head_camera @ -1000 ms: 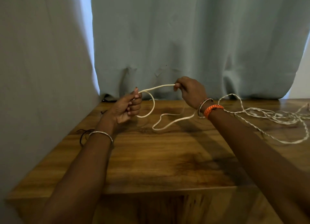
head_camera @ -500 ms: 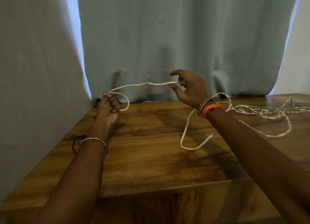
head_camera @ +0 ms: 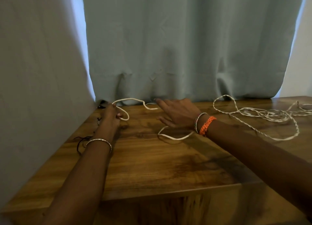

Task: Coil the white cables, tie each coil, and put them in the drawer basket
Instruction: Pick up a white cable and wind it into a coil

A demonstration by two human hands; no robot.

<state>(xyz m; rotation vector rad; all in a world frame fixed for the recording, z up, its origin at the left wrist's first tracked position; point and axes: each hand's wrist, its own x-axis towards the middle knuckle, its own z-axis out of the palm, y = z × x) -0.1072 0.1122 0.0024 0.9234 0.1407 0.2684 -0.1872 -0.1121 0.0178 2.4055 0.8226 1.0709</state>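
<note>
White cable (head_camera: 135, 100), orange braided bracelet (head_camera: 206, 125)

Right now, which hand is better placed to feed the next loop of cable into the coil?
Right. The right hand is open and free, fingers beside the slack cable on the table. The left hand already has its grip on the small loop, so it should probably just hold.
</note>
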